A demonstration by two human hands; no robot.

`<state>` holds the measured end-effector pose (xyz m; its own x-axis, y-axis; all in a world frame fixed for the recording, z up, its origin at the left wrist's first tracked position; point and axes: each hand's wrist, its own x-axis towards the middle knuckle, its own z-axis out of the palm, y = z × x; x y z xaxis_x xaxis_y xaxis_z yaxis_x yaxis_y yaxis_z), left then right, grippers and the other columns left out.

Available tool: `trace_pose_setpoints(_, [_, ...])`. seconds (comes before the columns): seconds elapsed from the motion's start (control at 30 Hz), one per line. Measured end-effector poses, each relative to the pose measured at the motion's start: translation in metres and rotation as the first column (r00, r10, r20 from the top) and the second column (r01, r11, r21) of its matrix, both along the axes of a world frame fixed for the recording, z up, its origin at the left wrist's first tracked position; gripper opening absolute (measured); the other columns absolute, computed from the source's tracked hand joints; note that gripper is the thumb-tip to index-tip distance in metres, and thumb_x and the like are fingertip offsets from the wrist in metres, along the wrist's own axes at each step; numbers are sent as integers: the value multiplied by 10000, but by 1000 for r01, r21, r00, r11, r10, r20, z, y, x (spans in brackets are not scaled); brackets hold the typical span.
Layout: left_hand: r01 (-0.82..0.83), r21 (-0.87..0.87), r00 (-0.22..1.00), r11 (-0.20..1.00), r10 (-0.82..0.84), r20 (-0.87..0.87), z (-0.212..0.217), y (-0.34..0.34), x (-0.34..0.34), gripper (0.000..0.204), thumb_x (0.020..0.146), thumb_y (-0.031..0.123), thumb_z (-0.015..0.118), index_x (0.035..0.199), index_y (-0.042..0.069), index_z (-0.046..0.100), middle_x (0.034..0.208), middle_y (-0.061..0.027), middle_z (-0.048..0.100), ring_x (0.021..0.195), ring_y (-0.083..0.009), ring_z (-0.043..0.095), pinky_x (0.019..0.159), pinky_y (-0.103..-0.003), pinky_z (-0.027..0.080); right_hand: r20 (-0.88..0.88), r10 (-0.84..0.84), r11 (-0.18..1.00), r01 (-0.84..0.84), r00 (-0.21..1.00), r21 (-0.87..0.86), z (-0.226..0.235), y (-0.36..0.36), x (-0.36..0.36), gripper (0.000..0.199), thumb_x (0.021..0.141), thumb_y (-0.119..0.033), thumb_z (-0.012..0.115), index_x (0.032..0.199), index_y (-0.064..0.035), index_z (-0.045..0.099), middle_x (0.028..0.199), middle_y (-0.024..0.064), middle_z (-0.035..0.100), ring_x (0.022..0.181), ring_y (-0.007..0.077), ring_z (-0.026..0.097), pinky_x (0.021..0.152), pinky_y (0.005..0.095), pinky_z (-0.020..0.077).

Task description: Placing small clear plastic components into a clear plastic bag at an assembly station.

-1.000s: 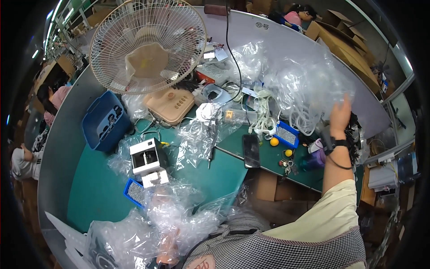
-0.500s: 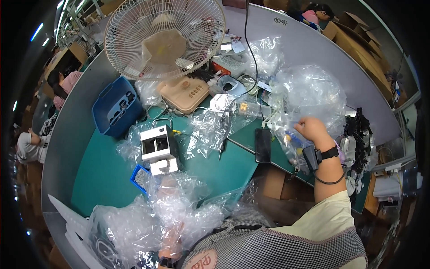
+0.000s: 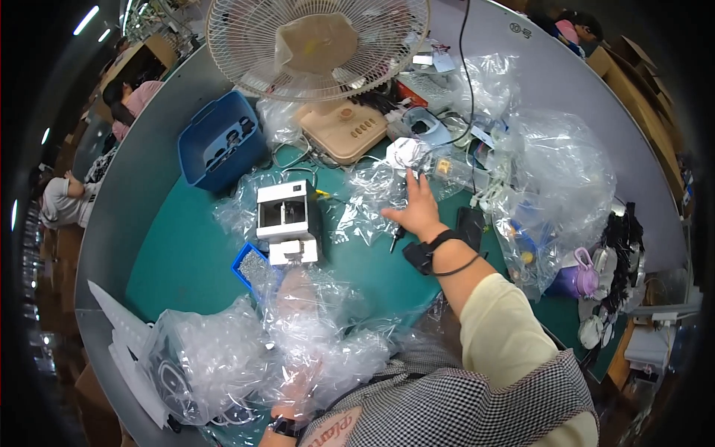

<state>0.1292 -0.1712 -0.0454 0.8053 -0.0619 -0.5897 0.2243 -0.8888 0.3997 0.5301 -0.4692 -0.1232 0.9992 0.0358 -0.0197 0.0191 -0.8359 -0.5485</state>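
Observation:
My right hand point(image 3: 418, 210) reaches over the table's middle, fingers spread, with nothing seen in it. Just under it lies a dark slim screwdriver point(image 3: 397, 239), its bit poking out below the palm and the rest mostly hidden. Crumpled clear plastic bags point(image 3: 365, 190) lie beside the fingertips. My left hand point(image 3: 296, 289) is inside or beneath clear plastic bags point(image 3: 335, 328); glare and folds hide its fingers. Directly beyond it stands a white box-shaped screw feeder point(image 3: 287, 216). A small blue tray point(image 3: 246, 268) of tiny metal screws sits to the feeder's near left.
A fan point(image 3: 320, 45) looms at the far side. A blue bin point(image 3: 195, 160) with dark parts stands at the left. A black phone point(image 3: 470, 226) lies by my right wrist. Bagged parts point(image 3: 551, 171), a purple bottle point(image 3: 577, 279) and black cords point(image 3: 625, 238) fill the right.
My right hand has moved left from the bagged parts to above the screwdriver, and its curled fingers have spread. My left hand stays in the plastic. The view has shifted slightly.

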Motion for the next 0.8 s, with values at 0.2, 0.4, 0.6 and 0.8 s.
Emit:
trace_pose_setpoints(0.2, [-165,-27,981,986,162,-107,-13,-5,0,686,780,-47,577,1425,109,404,1302,-151,513,1114,-286,553,905,-375,499,-63,122,901,-137,990,-411,-12,41,5,958,734,-385,780,1515,-212,252,1470,217,377,1385,348,333,1019,529,342])
trace_pose_setpoints(0.4, [-269,-122,960,956,255,-118,-10,-6,-10,674,786,-35,584,1420,104,405,1297,-149,514,1108,-282,554,900,-372,500,196,135,974,-94,971,-207,-12,11,25,466,740,-169,687,1197,-134,599,965,110,661,968,297,618,838,492,428])
trace_pose_setpoints(0.6, [-375,-212,926,902,356,-124,0,-10,-2,662,792,-23,591,1416,98,406,1292,-148,516,1102,-277,556,894,-369,502,406,354,880,-447,843,160,58,5,-74,505,734,-170,681,1229,-116,600,1037,156,643,961,354,589,860,447,455])
trace_pose_setpoints(0.8, [-423,-297,906,856,395,-154,13,-18,7,651,797,-11,598,1411,93,406,1287,-146,518,1095,-272,557,889,-367,503,-8,738,501,-540,675,677,38,29,-195,601,830,-206,661,1388,-77,476,1300,150,543,1201,286,520,1052,381,391])
